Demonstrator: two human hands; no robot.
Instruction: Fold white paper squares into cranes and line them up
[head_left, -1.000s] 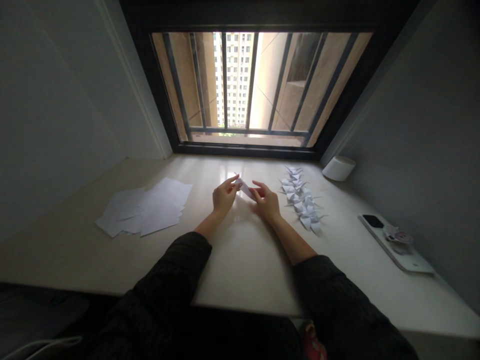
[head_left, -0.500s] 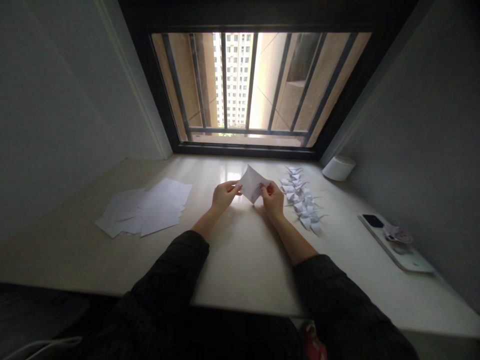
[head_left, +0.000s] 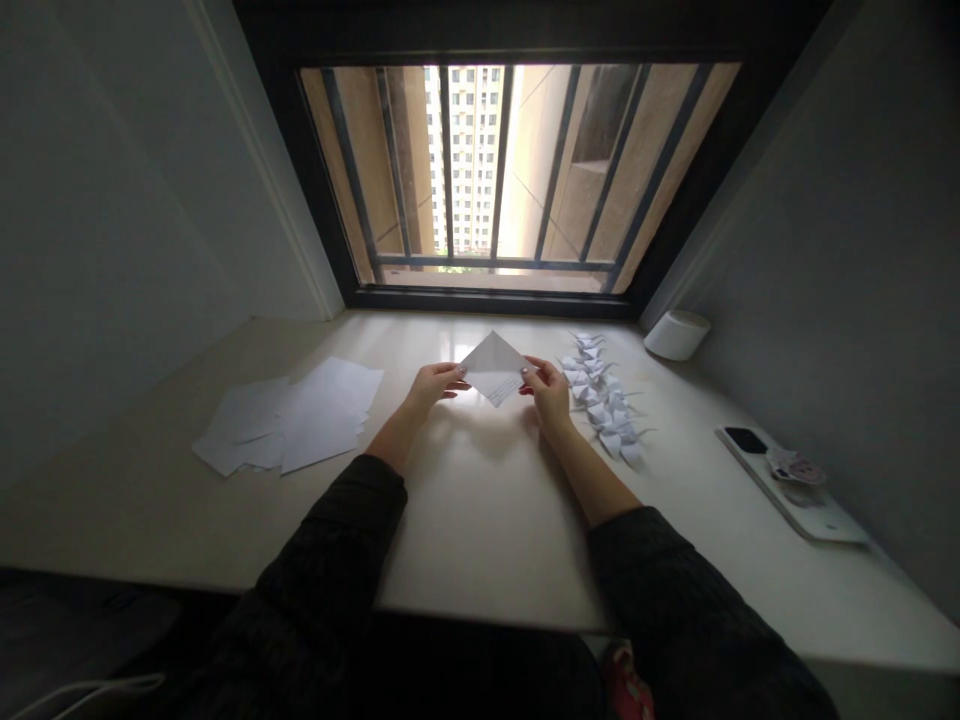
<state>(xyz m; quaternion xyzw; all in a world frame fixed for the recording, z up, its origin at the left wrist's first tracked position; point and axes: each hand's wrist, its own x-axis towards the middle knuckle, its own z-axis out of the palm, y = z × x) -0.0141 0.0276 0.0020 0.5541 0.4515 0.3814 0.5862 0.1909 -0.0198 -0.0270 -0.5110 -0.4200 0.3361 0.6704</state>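
Note:
A white square of paper (head_left: 494,367) is held up like a diamond a little above the pale tabletop (head_left: 487,520). My left hand (head_left: 430,385) pinches its left corner and my right hand (head_left: 548,388) pinches its right corner. Both hands have their fingers closed on the sheet. Just right of my right hand lies a row of several small folded white paper cranes (head_left: 604,400).
A loose pile of white sheets (head_left: 289,413) lies at the left. A white round container (head_left: 677,334) stands at the back right by the barred window (head_left: 495,170). A phone on a white tray (head_left: 787,480) lies at the right, near the wall.
The paper was a small folded piece between my fingertips; it has been opened out into a flat diamond, and my hands have moved apart to its two side corners.

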